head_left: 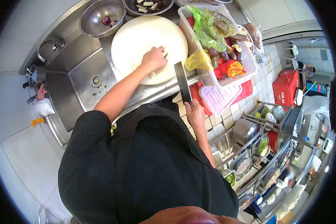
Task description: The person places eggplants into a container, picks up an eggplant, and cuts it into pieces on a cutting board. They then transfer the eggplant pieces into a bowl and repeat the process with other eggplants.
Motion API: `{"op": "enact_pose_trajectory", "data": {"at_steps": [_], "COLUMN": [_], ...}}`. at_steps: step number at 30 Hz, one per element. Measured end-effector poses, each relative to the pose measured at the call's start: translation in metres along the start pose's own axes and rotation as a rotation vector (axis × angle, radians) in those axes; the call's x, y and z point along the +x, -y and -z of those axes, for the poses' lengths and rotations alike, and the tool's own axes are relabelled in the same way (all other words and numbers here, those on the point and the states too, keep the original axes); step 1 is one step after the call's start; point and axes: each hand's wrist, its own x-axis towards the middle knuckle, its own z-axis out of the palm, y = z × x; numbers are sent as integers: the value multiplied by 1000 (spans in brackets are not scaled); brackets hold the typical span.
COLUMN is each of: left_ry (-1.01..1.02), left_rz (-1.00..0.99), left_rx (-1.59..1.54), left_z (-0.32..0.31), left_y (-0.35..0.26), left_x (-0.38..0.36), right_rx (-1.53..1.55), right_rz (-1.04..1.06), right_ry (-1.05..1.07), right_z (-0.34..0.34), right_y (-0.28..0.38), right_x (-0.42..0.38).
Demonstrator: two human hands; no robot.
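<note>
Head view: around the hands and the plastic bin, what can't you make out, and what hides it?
In the head view:
Cut piece in the left hand: full shape, covered by the hand.
Cleaver: handle, hidden by the right hand.
Metal bowl with pale pieces: far rim, cut off by the top edge.
Plastic bin: bottom, buried under eggplants and bags.

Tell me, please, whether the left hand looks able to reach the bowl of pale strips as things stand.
Probably yes: the left hand is over the board, and bare board seems to lie between it and the bowl of pale strips. The cleaver in the right hand is off to one side.
</note>
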Motion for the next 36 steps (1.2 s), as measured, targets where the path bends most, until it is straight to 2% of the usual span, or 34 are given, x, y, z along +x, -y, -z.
{"op": "enact_pose_trajectory", "data": {"at_steps": [3,6,9,13,14,16,21,24,25,28,30,32,33,36], "left_ry": [37,-93,67,109,110,118,-19,9,-91,-164,-319,-353,-253,-438], "left_rz": [62,-69,-56,-308,-358,-415,-389,-91,-169,-141,-276,-268,-176,-364], "left_rx": [-184,-51,-211,-59,-20,0,-151,-326,-325,-383,-331,-360,-429,-432], "left_z": [28,35,31,-5,-13,-14,-16,14,12,67,90,116,137,131], "left_y": [12,20,30,30,30,33,43,31,44,23,20,11,-2,1], "left_x": [30,50,61,33,26,20,20,28,45,66,98,122,122,160], "right_rx": [-10,5,-3,87,86,60,135,67,34,-6,-52,-67,-75,-79], "right_rz": [13,87,40,7,46,-4,63,18,33,45,35,35,45,67], "right_ry": [18,-11,25,38,7,57,35,69,61,46,41,42,38,36], "right_z": [-3,-8,-3,-2,-8,-6,-6,-2,-4,-8,-7,-4,-4,-2], "right_y": [0,-1,7,10,3,6,5,12,11,10,11,14,14,15], "right_x": [3,9,12,12,12,14,15,13,12,11,10,11,11,13]}}
